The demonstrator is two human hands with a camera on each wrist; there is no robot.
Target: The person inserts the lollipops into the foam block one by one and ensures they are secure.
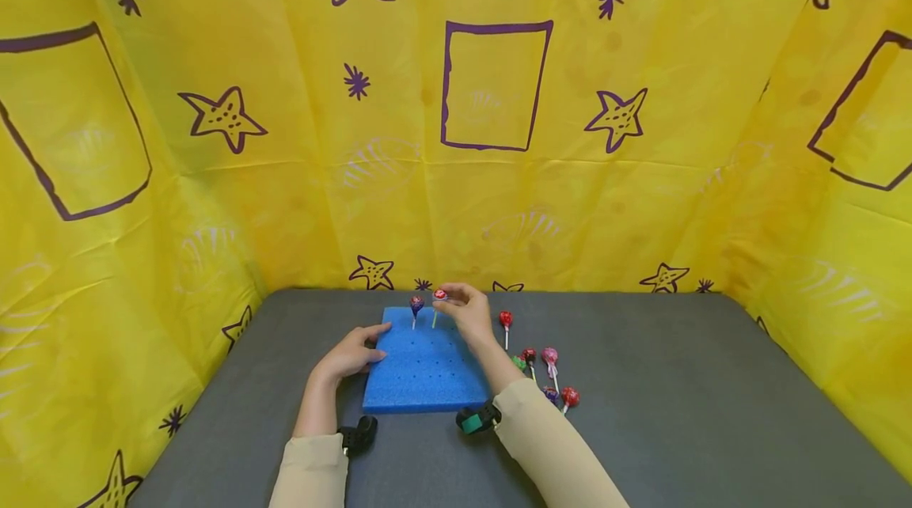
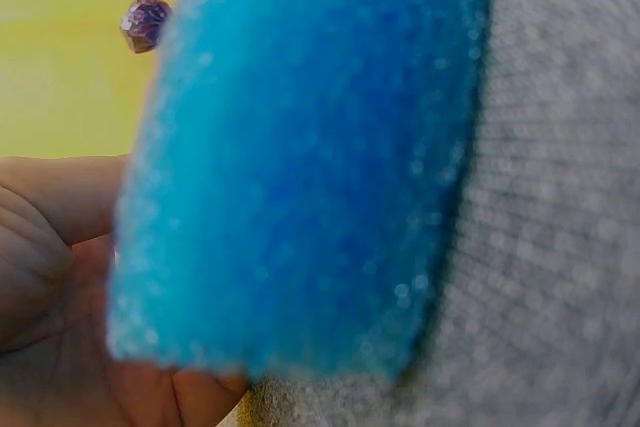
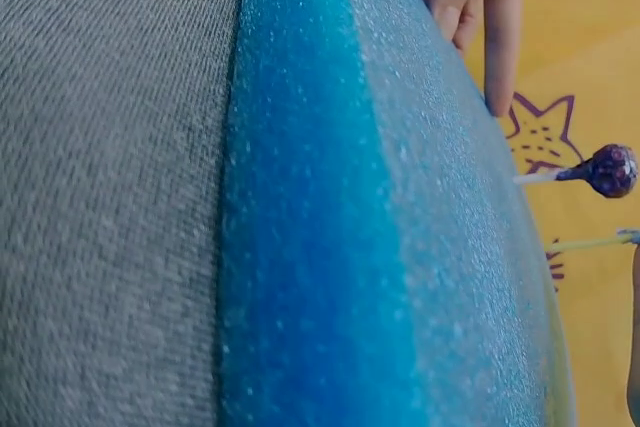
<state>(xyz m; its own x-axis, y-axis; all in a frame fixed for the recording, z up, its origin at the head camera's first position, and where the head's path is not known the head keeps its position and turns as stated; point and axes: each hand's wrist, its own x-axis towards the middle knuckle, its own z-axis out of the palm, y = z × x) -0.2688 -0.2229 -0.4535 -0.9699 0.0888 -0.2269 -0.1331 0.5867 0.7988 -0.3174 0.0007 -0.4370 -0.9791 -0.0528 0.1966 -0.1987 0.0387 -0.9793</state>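
Right hand [image 1: 466, 315] pinches a red lolly [image 1: 440, 295], left hand [image 1: 352, 353] spread along the foam [image 1: 427, 391]; tbh I'd keep that stick [image 1: 435, 320] dead upright.

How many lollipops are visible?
8: purple lollipop upright in the blue foam, red lollipop in the right hand, six others on the table, right of the foam. The forearm may hide more.

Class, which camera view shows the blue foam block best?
The head view: it shows most of the blue foam block from above, top and front edge together. The left wrist view gives only a blurred close-up of part of it; the right wrist view shows part of its side and top, slanted.
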